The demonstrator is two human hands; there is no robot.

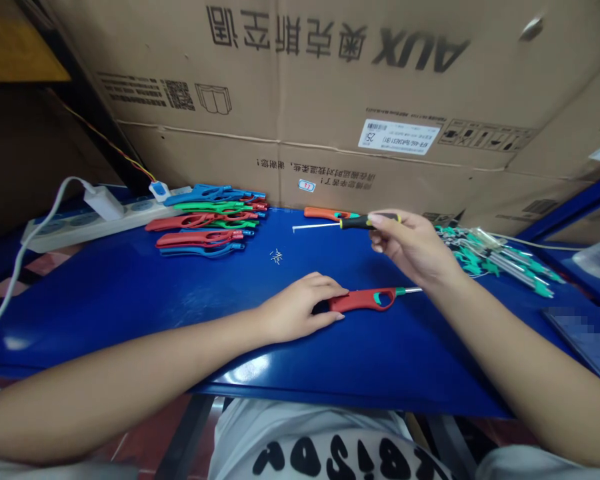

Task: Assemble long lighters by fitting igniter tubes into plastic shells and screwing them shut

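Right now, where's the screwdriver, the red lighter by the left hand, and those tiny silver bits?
Screwdriver (355,223): head view, on its black handle.
Red lighter (357,300): head view, on its red body.
Tiny silver bits (278,255): head view, amid the cluster.

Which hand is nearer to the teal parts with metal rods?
Right. The right hand is just left of the teal parts, holding the screwdriver; the left hand is farther left, holding the red lighter.

- A glossy blue counter (115,293) reflects white light.
- Cardboard (290,87) walls off the back, its black printing upside down.
- Reddish floor tiles (147,423) with pale joints show below.
- A blue bar (570,205) slants at right.
- A yellow panel (15,50) hangs upper left.
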